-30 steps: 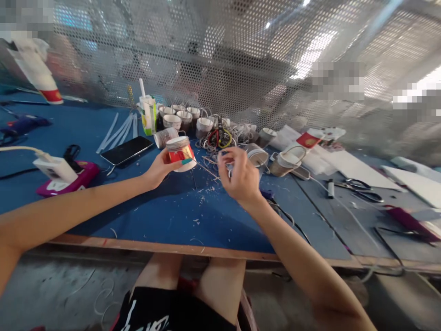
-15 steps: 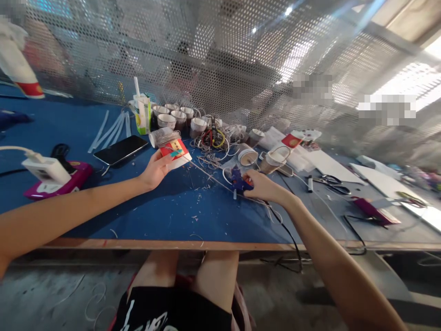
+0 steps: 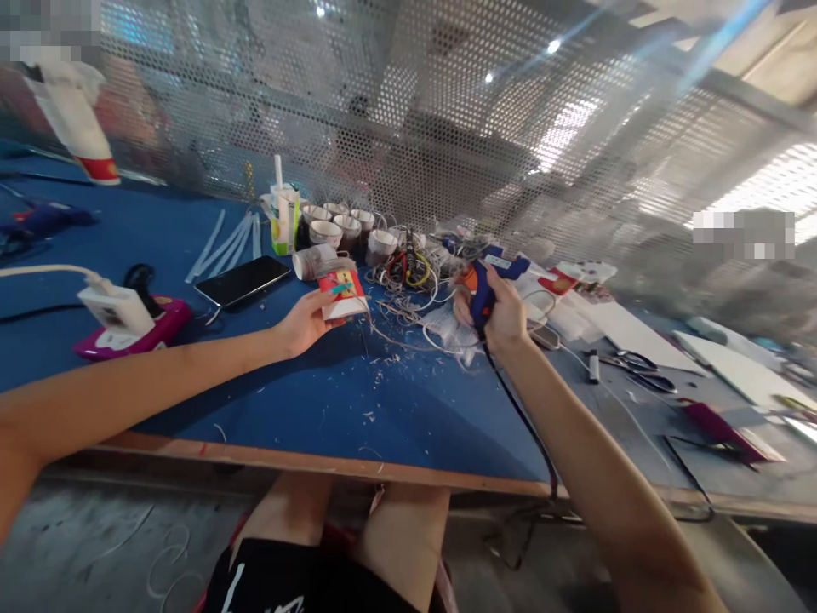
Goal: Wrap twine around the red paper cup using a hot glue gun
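My left hand (image 3: 305, 322) is closed round a red and white paper cup (image 3: 348, 304), tilted above the blue tabletop. Grey cord is wound on the cup's far part, and a loose strand (image 3: 402, 342) runs from it towards the right. A small teal piece shows near my left fingertips; I cannot make out what it is. My right hand (image 3: 507, 315) grips a blue hot glue gun (image 3: 488, 298) with an orange trigger, raised over the table. Its black cable (image 3: 520, 409) drops past the table edge. Crumpled clear plastic (image 3: 456, 328) lies just left of that hand.
Several cord-wrapped cups (image 3: 348, 228) stand at the back, beside tangled cord and pliers (image 3: 408, 264). Towards the left lie a phone (image 3: 242, 281), white strips (image 3: 236, 243) and a magenta power strip (image 3: 169, 323). Scissors (image 3: 644, 370) and white boards (image 3: 644, 336) are on the right.
My right hand has lifted the glue gun off the table and turned it, so its nozzle end now points away to the right. My left hand still holds the cup; the view has shifted slightly.
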Demonstrator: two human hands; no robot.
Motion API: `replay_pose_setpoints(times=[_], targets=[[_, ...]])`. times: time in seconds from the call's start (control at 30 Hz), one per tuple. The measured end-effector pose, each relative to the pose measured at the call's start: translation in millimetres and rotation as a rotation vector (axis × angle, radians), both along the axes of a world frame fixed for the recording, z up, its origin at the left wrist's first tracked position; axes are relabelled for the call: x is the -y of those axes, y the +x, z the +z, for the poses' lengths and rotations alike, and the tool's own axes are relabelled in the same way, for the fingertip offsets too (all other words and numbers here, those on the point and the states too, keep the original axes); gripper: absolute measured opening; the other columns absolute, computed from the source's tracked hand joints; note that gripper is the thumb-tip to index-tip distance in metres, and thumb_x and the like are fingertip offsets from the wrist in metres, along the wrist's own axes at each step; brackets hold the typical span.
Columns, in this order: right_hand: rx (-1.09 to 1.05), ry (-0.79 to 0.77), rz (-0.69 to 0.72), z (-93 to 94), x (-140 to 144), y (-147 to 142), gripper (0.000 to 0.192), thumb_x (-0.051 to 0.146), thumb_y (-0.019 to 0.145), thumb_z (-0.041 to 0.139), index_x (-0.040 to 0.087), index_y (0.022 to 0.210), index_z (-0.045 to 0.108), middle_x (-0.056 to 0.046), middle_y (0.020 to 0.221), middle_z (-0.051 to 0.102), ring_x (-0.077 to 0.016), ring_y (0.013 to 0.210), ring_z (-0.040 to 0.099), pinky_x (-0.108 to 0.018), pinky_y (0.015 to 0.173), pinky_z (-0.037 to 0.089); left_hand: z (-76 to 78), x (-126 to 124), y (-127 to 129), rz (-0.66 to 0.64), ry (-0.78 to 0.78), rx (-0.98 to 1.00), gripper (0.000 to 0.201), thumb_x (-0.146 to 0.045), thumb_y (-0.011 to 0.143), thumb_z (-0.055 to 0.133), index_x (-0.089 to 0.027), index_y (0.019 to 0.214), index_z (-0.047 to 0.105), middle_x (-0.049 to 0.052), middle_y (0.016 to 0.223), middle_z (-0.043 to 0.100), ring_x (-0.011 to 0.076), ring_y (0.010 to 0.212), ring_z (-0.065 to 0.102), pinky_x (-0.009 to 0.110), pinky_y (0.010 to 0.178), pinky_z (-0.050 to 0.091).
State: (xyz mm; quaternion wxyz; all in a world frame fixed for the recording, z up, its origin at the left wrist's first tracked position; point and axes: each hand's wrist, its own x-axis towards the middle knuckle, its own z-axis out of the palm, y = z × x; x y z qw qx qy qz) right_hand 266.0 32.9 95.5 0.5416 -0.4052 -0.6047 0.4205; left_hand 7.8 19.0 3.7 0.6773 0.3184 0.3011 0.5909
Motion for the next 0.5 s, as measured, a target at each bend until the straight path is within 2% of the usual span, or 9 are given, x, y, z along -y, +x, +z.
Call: replay_pose_setpoints(times=[0.07,0.13,0.2,0.27,0.33,0.4,0.5], targets=[[-0.051,-0.066,0.079,-8.3,4.1,-12.9,0.043,0.064,0.065,0.066,0.022,0.064,0.054,0.004,0.047,0.055,-0.0063,0.026,0.03,-0.025,0.028,0.028,-1.5,0.9,0.1,-0.067,0.031,-0.023,0.023,-0.026,0.073,0.069,-0.014,0.094,0.067,0.008,0.088,0.074,0.0228,0.088,0.069,0.038,0.083,0.056],[-0.079,-0.103,0.11,-21.0,9.5,-22.9,0.043,0.065,0.065,0.065,0.023,0.062,0.054,0.006,0.037,0.044,-0.0083,0.023,0.03,-0.025,0.025,0.025,-3.2,2.5,-0.1,-0.124,0.061,-0.03,0.027,-0.027,0.074,0.07,-0.015,0.098,0.066,0.009,0.092,0.074,0.0247,0.09,0.07,0.043,0.085,0.056],[-0.092,-0.107,0.123,-34.8,17.2,-29.6,0.042,0.061,0.065,0.069,0.021,0.067,0.058,0.007,0.035,0.043,-0.0081,0.023,0.031,-0.023,0.025,0.024,-5.9,3.7,-0.8,-0.173,0.078,-0.044,0.031,-0.029,0.073,0.071,-0.017,0.1,0.066,0.009,0.095,0.074,0.0263,0.09,0.07,0.046,0.085,0.057],[-0.07,-0.154,0.174,-46.6,26.9,-32.8,0.04,0.056,0.068,0.073,0.019,0.077,0.063,0.009,0.033,0.042,-0.008,0.023,0.032,-0.023,0.026,0.027,-9.5,4.4,-1.4,-0.212,0.098,-0.076,0.036,-0.031,0.07,0.075,-0.019,0.103,0.065,0.008,0.097,0.074,0.0271,0.091,0.071,0.047,0.087,0.056],[-0.044,-0.161,0.161,-54.6,36.8,-33.2,0.038,0.053,0.07,0.075,0.019,0.08,0.063,0.009,0.032,0.044,-0.0087,0.023,0.034,-0.023,0.028,0.031,-13.6,4.7,-1.3,-0.235,0.134,-0.111,0.042,-0.031,0.068,0.079,-0.02,0.106,0.064,0.006,0.1,0.074,0.0265,0.094,0.071,0.046,0.092,0.054],[0.0,-0.162,0.131,-58.7,45.0,-32.2,0.038,0.054,0.07,0.077,0.02,0.072,0.061,0.007,0.033,0.046,-0.0103,0.025,0.039,-0.025,0.03,0.036,-17.4,5.2,0.0,-0.213,0.176,-0.136,0.046,-0.029,0.067,0.083,-0.022,0.108,0.063,0.005,0.104,0.073,0.025,0.099,0.07,0.044,0.096,0.051],[0.1,-0.195,0.149,-60.7,52.0,-31.3,0.043,0.06,0.071,0.075,0.021,0.06,0.06,0.003,0.033,0.047,-0.0129,0.028,0.045,-0.029,0.034,0.043,-20.7,7.6,3.0,-0.106,0.194,-0.208,0.051,-0.028,0.066,0.086,-0.023,0.11,0.062,0.004,0.112,0.07,0.0237,0.108,0.066,0.042,0.102,0.048]])
